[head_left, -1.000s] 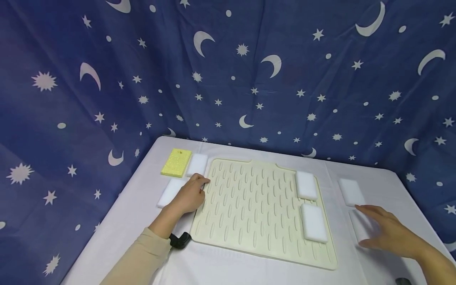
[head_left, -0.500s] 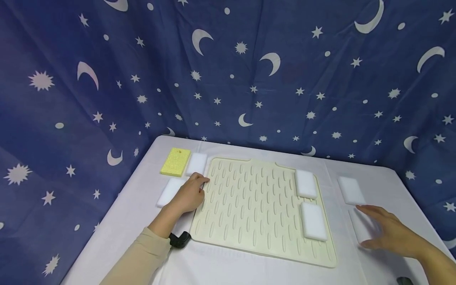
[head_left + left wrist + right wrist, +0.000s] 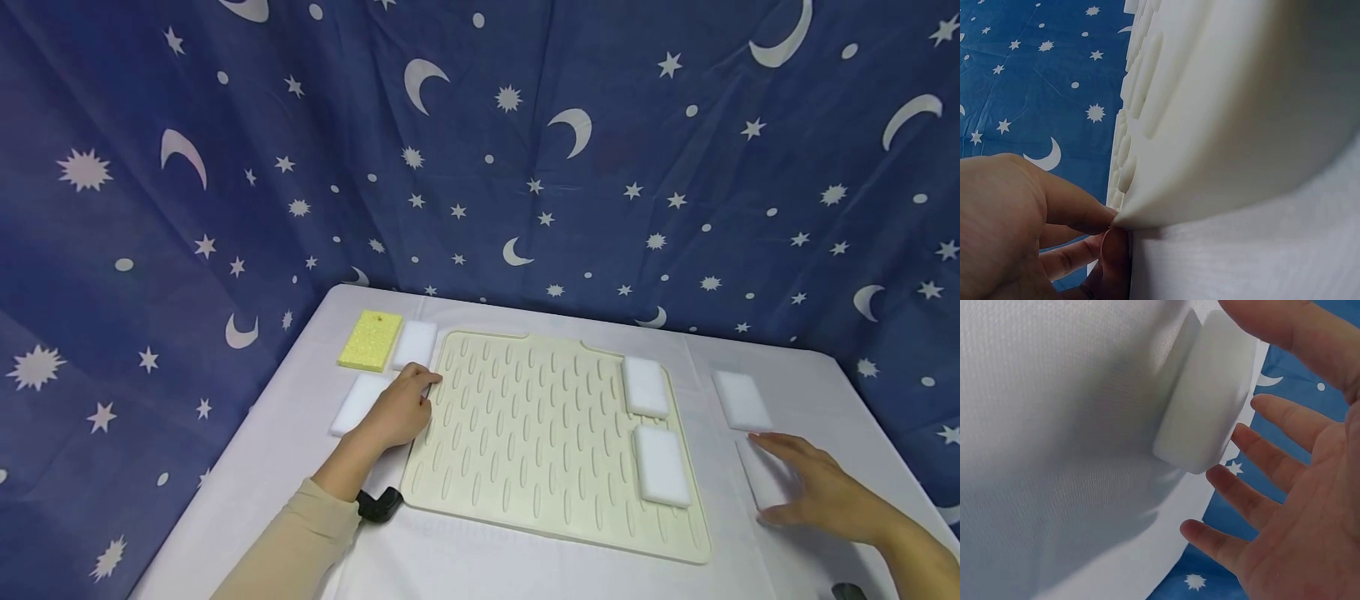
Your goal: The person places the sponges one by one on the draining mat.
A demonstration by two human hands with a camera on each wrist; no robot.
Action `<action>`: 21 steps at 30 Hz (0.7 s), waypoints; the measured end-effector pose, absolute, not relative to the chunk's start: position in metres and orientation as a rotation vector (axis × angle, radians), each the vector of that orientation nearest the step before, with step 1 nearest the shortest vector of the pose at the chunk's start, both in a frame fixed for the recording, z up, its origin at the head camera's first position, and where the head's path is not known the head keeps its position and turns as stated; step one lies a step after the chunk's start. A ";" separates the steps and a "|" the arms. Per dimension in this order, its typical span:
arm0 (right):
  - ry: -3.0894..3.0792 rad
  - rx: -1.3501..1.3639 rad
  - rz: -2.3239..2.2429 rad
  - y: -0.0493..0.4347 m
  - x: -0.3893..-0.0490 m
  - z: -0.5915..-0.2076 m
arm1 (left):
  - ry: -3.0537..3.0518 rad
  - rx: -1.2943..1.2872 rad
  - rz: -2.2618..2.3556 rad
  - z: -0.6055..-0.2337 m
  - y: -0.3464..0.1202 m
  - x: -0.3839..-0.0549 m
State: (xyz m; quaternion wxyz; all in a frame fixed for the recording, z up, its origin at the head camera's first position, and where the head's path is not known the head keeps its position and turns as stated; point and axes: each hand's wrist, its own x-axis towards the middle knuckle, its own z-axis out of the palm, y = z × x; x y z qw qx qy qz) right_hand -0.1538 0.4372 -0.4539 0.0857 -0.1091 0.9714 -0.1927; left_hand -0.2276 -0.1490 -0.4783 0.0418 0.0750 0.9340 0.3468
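Observation:
A cream ribbed drying mat (image 3: 525, 433) lies flat in the middle of the table in the head view. At its left edge my left hand (image 3: 401, 408) pinches the rim between finger and thumb; the left wrist view shows the fingertips meeting at the mat's edge (image 3: 1166, 194). My right hand (image 3: 832, 492) hovers with fingers spread over a white sponge block (image 3: 765, 475) at the right, partly covering it. In the right wrist view that hand (image 3: 1291, 475) stands around a white sponge block (image 3: 1204, 394), which lies on the cloth; whether any fingertip touches it I cannot tell.
Two white sponge blocks lie on the mat's right side, an upper one (image 3: 645, 387) and a lower one (image 3: 662, 467). Left of the mat are a yellow sponge (image 3: 371, 340) and two white blocks (image 3: 415, 344). Another white block (image 3: 741, 400) lies farther right. A blue curtain (image 3: 480, 167) hangs behind.
Both hands stay almost where they were. The head view has shifted very slightly; the mat and sponge blocks keep their places.

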 end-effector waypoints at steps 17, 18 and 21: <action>2.880 -0.291 -0.597 0.441 -0.156 -0.460 | 2.846 0.210 1.083 -0.478 -0.149 -0.227; 2.880 -0.291 -0.604 0.442 -0.156 -0.461 | 2.845 0.207 1.084 -0.477 -0.149 -0.226; 2.883 -0.295 -0.603 0.441 -0.157 -0.461 | 2.845 0.200 1.083 -0.476 -0.149 -0.226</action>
